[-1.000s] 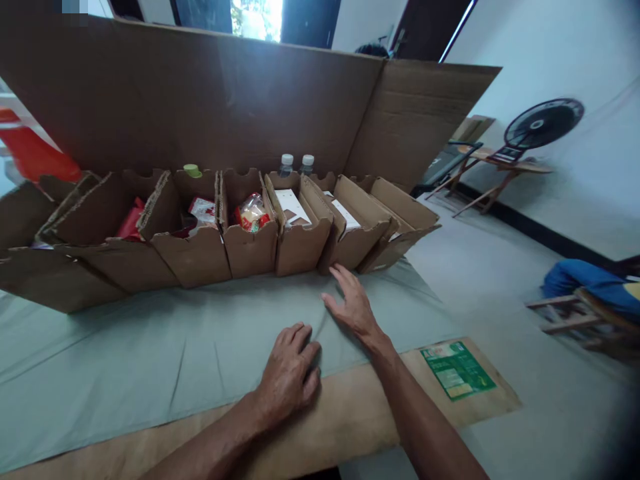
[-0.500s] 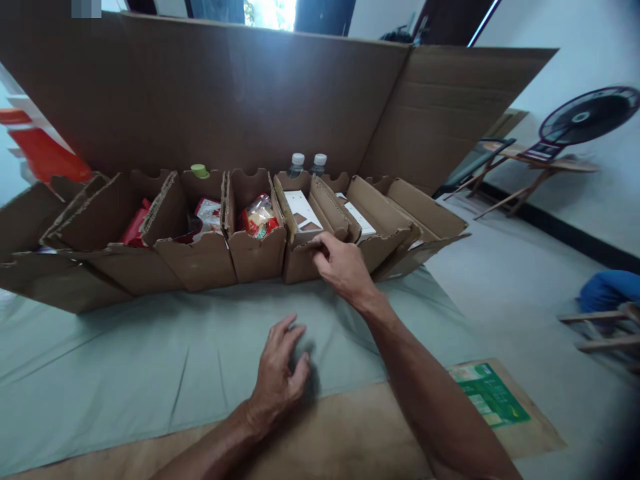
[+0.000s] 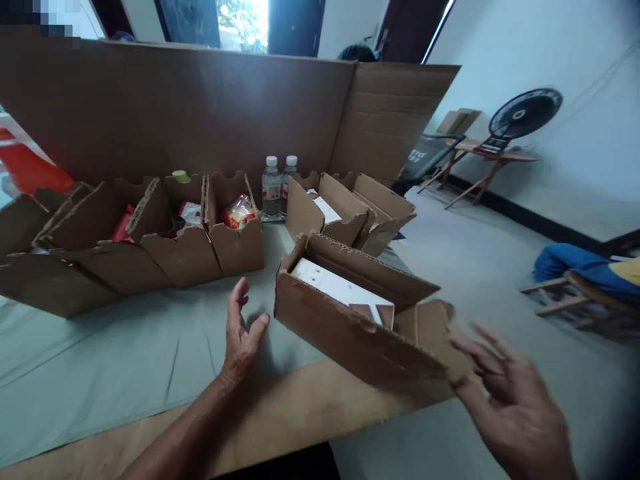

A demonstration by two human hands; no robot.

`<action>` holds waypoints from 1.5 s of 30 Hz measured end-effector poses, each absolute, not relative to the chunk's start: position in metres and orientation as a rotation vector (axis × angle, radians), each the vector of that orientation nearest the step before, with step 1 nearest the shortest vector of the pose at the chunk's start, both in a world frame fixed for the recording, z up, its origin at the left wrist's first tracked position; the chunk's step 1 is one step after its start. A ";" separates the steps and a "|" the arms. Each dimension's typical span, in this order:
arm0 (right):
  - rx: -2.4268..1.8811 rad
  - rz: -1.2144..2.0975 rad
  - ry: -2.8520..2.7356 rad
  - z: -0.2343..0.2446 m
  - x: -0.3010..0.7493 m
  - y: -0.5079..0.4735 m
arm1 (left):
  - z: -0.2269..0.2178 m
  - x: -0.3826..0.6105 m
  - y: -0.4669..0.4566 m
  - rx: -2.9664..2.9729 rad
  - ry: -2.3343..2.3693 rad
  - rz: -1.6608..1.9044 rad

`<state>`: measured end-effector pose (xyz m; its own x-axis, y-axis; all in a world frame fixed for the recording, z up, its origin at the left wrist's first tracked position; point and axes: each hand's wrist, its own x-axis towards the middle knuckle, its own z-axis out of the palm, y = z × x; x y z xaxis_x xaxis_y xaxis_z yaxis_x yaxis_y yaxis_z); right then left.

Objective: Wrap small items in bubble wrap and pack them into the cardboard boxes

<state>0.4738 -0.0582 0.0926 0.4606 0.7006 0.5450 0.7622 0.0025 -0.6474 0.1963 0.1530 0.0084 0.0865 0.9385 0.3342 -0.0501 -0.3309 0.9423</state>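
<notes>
A narrow open-topped cardboard bin stands slantwise out of the row, at the front right of the table. Inside it lies a white box with brown marks. My right hand, blurred by motion, grips the bin's near end, thumb and fingers at the cardboard edge. To the left of the bin, my left hand hovers above the green cloth, fingers apart and holding nothing. Behind the bin, two water bottles with white caps stand in the gap in the row.
More cardboard bins with packaged goods line the left; others stand at the right. A tall cardboard panel rises behind. The wooden table edge is in front. A fan and a seated person's blue-clothed leg are at right.
My right hand has pulled the bin with the white box out of the row, toward me and rightward. More of the bottles shows. My left hand has shifted in view, and the view has turned.
</notes>
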 end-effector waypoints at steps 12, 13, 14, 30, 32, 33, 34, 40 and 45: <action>-1.782 0.301 -1.242 0.039 0.425 -0.022 | 0.031 0.199 0.112 1.451 0.889 1.224; -1.752 0.333 -1.272 0.044 0.422 -0.006 | 0.032 0.190 0.111 1.449 0.939 1.270; -1.715 0.360 -1.303 0.048 0.419 0.012 | 0.032 0.181 0.112 1.454 0.980 1.313; -1.704 0.505 -1.262 0.006 0.413 0.108 | 0.007 0.123 0.159 1.525 1.386 1.224; -1.714 0.474 -1.332 0.003 0.411 0.106 | 0.007 0.120 0.161 1.497 1.411 1.209; -1.708 0.461 -1.380 0.001 0.410 0.105 | 0.007 0.118 0.162 1.476 1.434 1.208; -1.695 0.449 -1.437 -0.001 0.409 0.103 | 0.008 0.117 0.163 1.452 1.464 1.210; -1.632 0.433 -1.618 -0.007 0.407 0.099 | 0.017 0.122 0.158 1.314 1.610 1.233; -1.659 0.450 -1.608 -0.012 0.409 0.099 | 0.017 0.127 0.153 1.286 1.608 1.232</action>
